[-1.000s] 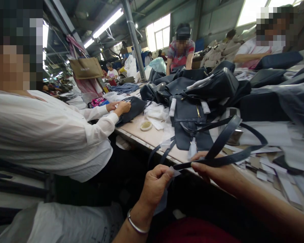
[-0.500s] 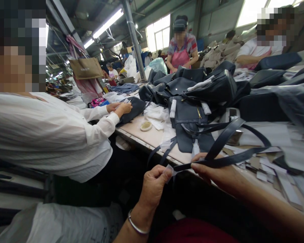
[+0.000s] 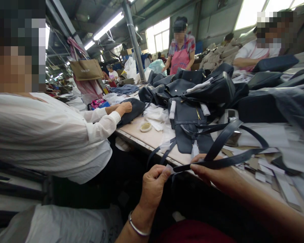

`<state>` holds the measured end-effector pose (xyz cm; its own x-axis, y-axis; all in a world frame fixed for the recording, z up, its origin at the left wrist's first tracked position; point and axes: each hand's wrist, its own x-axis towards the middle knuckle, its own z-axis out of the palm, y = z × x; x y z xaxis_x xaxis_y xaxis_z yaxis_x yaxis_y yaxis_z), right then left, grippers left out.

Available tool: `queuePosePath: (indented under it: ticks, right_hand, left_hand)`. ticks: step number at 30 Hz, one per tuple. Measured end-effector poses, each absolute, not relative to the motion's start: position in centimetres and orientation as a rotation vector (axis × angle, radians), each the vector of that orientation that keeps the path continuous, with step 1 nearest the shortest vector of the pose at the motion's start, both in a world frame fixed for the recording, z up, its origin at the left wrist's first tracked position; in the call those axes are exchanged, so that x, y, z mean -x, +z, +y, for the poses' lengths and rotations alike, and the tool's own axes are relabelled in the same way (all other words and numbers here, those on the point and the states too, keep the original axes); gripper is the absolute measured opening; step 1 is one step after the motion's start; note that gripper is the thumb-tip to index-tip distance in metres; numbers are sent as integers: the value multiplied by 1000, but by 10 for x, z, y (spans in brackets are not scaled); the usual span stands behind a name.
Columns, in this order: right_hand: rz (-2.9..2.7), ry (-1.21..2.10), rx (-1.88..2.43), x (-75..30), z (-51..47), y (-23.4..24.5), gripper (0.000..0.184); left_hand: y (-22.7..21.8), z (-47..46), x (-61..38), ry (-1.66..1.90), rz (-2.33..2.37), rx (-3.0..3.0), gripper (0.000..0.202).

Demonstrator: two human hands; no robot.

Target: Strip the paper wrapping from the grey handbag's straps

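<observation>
Head view: left hand (image 3: 153,187) pinches a small pale wrap bit at end of a dark strap (image 3: 225,158), held just off the worktop (image 3: 154,138) edge. Right hand (image 3: 212,172) grips the strap's middle. Looks like mid-unwrapping; next needs a steady pull w/ strap taut.

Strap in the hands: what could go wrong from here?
1. The left hand pinches only the small pale wrap at the end of the dark strap; that grip may slip.
2. The strap loops back towards the pile of dark bags, so a pull could snag or drag one.
3. Loose paper scraps lie under the strap and might be swept off the table edge.
</observation>
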<state>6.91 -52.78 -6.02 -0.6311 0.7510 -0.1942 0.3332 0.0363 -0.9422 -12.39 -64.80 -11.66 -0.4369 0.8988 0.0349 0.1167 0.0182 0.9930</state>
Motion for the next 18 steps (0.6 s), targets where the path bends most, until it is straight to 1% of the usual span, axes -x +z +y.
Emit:
queuePosePath:
  ticks: [4,7,12,14,16,18]
  right_hand:
    - [-1911,1681,1106,-70,-527,-68,36]
    - [-1931,1687,1108,-70,-527,-72,33]
    - [-2080,1544,960,-59,-533,-77,23]
    - [-2132,1538,873,-53,-535,-81,21]
    - [-2139,1615,873,-52,-534,-84,24]
    - [-2049,1726,930,-56,-528,-87,33]
  left_hand:
    - [-115,-648,123,1473,1614,-1050,25]
    - [-112,-648,122,1450,1618,-1049,27]
    - [-110,-646,113,1355,1577,-1104,25]
    - [-112,-645,109,1318,1578,-1094,25]
    - [-116,-645,107,1301,1613,-1040,27]
    - [-122,-646,108,1301,1651,-961,27]
